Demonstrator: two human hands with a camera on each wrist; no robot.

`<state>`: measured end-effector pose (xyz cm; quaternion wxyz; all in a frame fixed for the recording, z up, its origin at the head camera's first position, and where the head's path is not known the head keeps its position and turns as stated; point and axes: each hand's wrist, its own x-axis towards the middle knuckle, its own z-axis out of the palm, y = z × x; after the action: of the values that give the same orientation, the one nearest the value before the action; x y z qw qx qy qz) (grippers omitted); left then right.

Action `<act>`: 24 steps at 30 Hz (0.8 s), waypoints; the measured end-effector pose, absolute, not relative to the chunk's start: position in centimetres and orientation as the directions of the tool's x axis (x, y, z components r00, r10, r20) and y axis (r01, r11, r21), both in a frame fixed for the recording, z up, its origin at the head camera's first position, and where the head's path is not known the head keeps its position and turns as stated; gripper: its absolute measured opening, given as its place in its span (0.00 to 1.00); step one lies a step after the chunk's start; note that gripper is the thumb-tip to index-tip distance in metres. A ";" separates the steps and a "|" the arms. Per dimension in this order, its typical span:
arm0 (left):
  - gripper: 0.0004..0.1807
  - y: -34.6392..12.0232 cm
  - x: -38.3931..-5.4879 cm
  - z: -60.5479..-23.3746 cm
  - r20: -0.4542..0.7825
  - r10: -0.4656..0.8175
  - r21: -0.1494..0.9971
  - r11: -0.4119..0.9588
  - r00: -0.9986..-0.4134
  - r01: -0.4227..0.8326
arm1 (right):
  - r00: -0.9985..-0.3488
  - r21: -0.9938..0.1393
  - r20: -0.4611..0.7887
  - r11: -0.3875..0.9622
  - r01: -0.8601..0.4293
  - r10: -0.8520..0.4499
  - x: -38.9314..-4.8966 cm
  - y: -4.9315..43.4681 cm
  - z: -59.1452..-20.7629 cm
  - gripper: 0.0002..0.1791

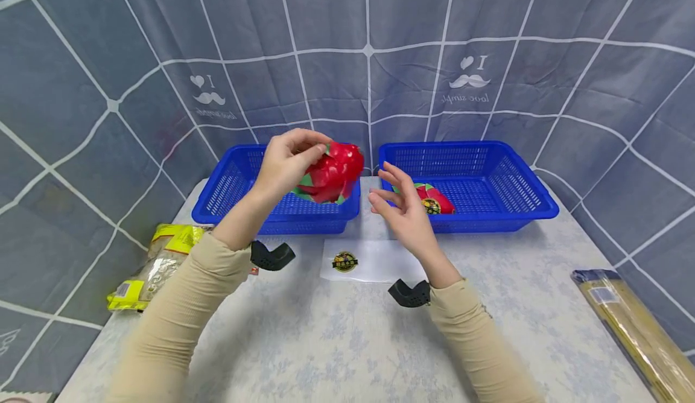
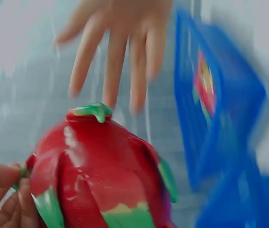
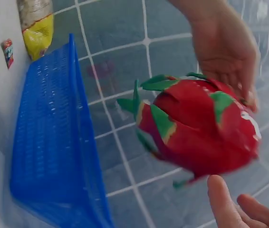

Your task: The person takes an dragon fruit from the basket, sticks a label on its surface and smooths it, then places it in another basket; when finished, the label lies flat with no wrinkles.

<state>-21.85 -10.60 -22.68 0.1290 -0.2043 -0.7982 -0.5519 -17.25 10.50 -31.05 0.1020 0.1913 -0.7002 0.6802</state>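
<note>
My left hand (image 1: 288, 158) pinches a glossy red dragon fruit (image 1: 338, 175) with green leaf tips, raised above the left blue basket (image 1: 317, 225). The left wrist view shows fingertips (image 2: 18, 183) gripping one of its scales at the side. To the right of the fruit is my right hand (image 1: 407, 213), fingers spread and holding nothing, in front of the right blue basket (image 1: 488, 225). Inside that basket lies another red dragon fruit (image 1: 446, 200) with a round black-and-yellow label, partly hidden behind the right hand.
A white sheet (image 1: 374, 264) with a round logo lies on the table in front of the baskets. Yellow-and-clear bags (image 1: 163, 264) lie at the left, a long wrapped package (image 1: 630, 324) at the right. A grey checked curtain (image 1: 336, 23) hangs behind.
</note>
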 end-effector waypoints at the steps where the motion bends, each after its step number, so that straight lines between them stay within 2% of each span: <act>1: 0.09 -9.9 -21.0 -22.7 0.437 0.219 0.821 0.299 -0.872 0.487 | -0.904 -0.910 0.407 0.021 -0.413 -0.131 -16.8 10.9 -30.7 0.33; 5: 0.07 -7.6 -18.1 -23.5 0.459 0.343 0.776 0.294 -0.819 0.558 | -0.925 -0.917 0.357 0.142 -0.373 -0.129 -15.0 12.6 -30.4 0.34; 8: 0.07 -6.5 -16.3 -25.1 0.468 0.403 0.726 0.332 -0.786 0.602 | -0.950 -0.935 0.282 0.183 -0.304 -0.138 -13.9 13.7 -31.3 0.33; 11: 0.06 -5.7 -14.8 -27.1 0.444 0.441 0.697 0.377 -0.780 0.610 | -0.958 -0.960 0.212 0.143 -0.241 -0.194 -13.2 14.7 -32.9 0.34; 16: 0.06 -4.9 -12.8 -31.3 0.350 0.496 0.738 0.376 -0.795 0.560 | -0.947 -0.985 0.155 0.033 -0.171 -0.280 -12.2 16.2 -37.0 0.34; 21: 0.12 -4.9 -12.0 -35.0 0.325 0.581 0.792 0.265 -0.746 0.550 | -0.927 -0.981 0.193 -0.029 -0.194 -0.322 -10.9 17.2 -41.1 0.32; 24: 0.21 -5.7 -11.9 -36.7 0.350 0.586 0.760 0.279 -0.731 0.587 | -0.899 -0.963 0.270 -0.076 -0.260 -0.346 -10.1 17.6 -42.8 0.31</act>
<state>-11.94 -5.70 -36.70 0.0006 -0.3669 -0.7997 -0.4752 -10.09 17.62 -42.82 -0.0306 0.2231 -0.6791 0.6986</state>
